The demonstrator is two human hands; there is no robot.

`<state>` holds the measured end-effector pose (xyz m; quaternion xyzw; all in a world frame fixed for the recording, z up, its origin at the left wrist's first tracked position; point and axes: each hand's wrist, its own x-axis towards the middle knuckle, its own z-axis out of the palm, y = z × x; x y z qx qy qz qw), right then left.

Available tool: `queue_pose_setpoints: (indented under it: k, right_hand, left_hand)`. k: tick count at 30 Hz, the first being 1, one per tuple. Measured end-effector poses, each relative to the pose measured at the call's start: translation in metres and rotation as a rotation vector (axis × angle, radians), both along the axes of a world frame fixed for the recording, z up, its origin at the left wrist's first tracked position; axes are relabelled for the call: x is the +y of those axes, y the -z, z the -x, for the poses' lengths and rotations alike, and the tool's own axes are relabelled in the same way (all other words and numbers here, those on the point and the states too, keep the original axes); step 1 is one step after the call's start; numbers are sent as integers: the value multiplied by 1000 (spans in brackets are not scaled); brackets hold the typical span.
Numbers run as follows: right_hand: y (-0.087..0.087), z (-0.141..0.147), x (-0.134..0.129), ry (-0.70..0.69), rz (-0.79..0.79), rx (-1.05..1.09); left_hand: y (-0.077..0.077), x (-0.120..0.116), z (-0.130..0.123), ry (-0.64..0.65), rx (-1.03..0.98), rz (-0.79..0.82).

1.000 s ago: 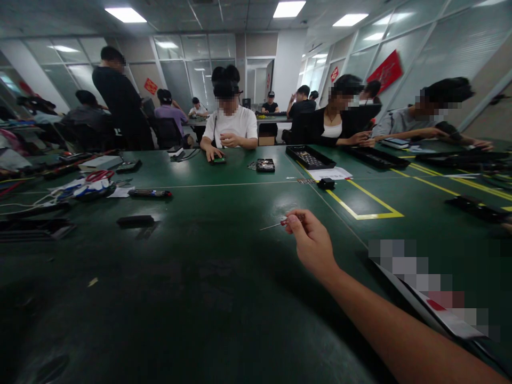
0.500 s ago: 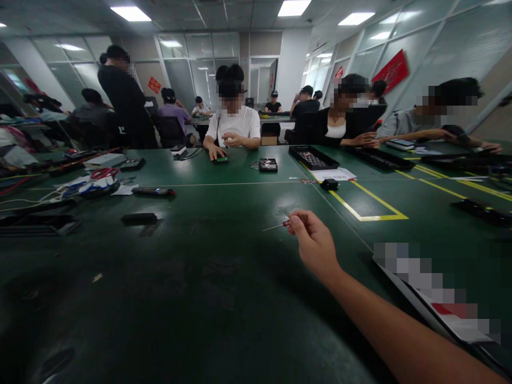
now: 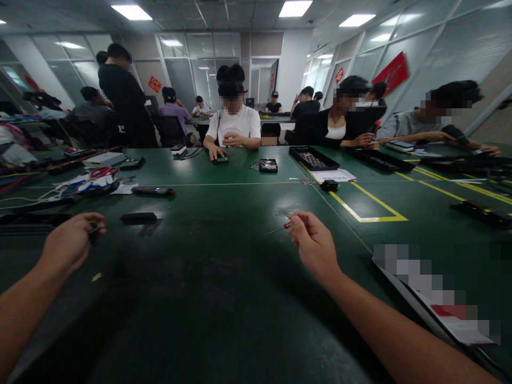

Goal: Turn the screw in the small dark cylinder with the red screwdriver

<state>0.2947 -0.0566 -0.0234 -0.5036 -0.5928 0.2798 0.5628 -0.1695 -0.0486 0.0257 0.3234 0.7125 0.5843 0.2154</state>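
Observation:
Above the green table, my right hand [image 3: 316, 242] is closed round the red handle of a small screwdriver [image 3: 276, 230], whose thin metal shaft points left. At the left, my left hand [image 3: 72, 242] has its fingers curled round a small dark thing [image 3: 93, 228], partly hidden and too small to name. To the right of that hand lies a black block-like part [image 3: 138, 217]. A black tray [image 3: 20, 224] is behind my left hand and partly covered by it.
A dark electric screwdriver [image 3: 153, 191] with a red end lies beyond the black part. White gloves [image 3: 96, 181] and cables are heaped at left. A black box [image 3: 329, 185] sits by yellow tape [image 3: 384, 218]. Across the table, a co-worker [image 3: 234, 125] handles a green board [image 3: 220, 159].
My left hand has come into view from the left with a small dark thing in its fingers. My right hand and the screwdriver have hardly moved.

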Motion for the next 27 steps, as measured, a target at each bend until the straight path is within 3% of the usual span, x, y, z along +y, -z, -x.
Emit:
queue_pose_setpoints:
  k: [3,7,10,14,18,22,25,27]
  right_hand:
    - [1,0,0,6,-10,-3]
    - [2,1,3,10,-50,35]
    - [1,2,3,28,-51,53]
    - [-3,2,1,24,-18,21]
    - [-6,0,-3,63,-42,-28]
    - [-7,0,-5,86,-89,-26]
    - [-7,1,-6,59,-98,-8]
    - [-6,2,-6,15,-88,12]
  left_hand:
    - [12,10,-53,264,-207,24]
    - [16,8,-130,583,-442,-51]
    - [20,7,-177,740,-349,-79]
    - [33,9,-223,899,-39,-39]
    - [53,7,-248,1062,34,-90]
    - [72,7,-249,1136,291,-165]
    - [79,9,-244,1146,363,-157]
    - [80,10,-243,1086,335,-131]
